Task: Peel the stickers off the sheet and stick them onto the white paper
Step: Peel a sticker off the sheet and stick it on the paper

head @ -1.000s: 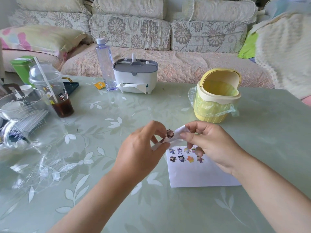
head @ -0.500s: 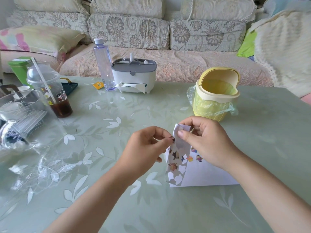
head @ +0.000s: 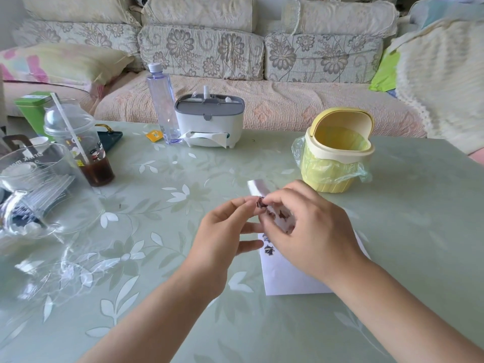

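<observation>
Your pale green, leaf-patterned bench [head: 419, 205] carries a white paper [head: 296, 279] lying flat at near right. Beyond it stands a yellow mini bin [head: 336, 163], lid tipped open. Toward the far edge: a clear bottle [head: 163, 106], a grey-topped tissue box [head: 208, 121], a small orange packet [head: 154, 135]. At left: a domed cup [head: 86, 153] of dark drink, a glass jug [head: 34, 184], a green tin [head: 32, 111].
</observation>
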A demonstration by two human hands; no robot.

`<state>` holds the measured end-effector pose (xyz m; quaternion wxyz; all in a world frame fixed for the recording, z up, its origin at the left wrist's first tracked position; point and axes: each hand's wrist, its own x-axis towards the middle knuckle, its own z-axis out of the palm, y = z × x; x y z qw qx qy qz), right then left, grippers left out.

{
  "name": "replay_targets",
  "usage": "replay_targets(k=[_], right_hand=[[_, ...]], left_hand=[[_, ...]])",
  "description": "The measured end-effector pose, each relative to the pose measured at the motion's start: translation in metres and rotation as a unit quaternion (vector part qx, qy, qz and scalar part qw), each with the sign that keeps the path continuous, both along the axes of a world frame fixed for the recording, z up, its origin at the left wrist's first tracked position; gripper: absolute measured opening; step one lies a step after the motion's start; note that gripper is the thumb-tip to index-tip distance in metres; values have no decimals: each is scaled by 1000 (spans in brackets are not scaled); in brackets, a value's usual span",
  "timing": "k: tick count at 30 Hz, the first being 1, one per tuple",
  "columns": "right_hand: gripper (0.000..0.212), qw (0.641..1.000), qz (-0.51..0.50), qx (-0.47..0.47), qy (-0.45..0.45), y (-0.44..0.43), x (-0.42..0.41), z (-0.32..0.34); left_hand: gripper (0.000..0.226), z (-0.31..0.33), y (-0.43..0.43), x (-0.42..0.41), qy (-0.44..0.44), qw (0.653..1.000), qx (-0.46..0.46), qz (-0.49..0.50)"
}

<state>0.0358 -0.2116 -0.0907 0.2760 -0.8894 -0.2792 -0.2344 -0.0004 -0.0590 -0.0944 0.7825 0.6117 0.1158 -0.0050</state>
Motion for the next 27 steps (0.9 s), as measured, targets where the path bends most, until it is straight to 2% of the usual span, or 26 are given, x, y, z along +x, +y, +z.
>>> replay_targets(k=[3,5,7,8,9,11,12,14,16,18,20,22,25,27], right_hand=[[44,991,-57,28,120,2,2,0],[34,985,-74,44,152,-3,8,-1],[20,988,-77,36,130,-7,12,-2],[18,990,-74,28,113,-9,13,-2],[18,993,-72,20,96,-10,14,-2],[17,996,-66,6,54,-13,16,-4],[16,998,-60,-4,24,-14,18,-5],[13,998,-37,-13,-43,-17,20,-5],[9,996,-10,-7,-90,-18,21,-4],[6,993,10,3,-119,-19,23,-4],[5,990,28,6,-136,-19,24,-4],[18,990,40,9,-132,-18,21,-4],[40,992,41,5,-117,-12,14,-3],[32,991,27,11,-132,-8,14,-4]], left_hand=[[16,0,-2,-1,-15,1000,-2,10],[15,-2,-3,-2,-21,999,16,23],[15,-1,-3,-3,-20,999,32,27],[15,-2,-2,-3,-28,997,71,34],[14,-4,0,-2,-48,986,149,51],[12,-6,5,0,-98,935,327,94],[12,-6,8,1,-122,908,382,121],[20,-4,18,4,-162,875,429,156],[25,0,27,5,-165,866,452,136],[16,5,30,4,-121,897,420,72],[15,3,29,5,-98,939,328,29],[15,0,24,6,-95,967,237,11],[14,0,15,4,-99,982,161,5],[15,-2,11,3,-100,985,139,6]])
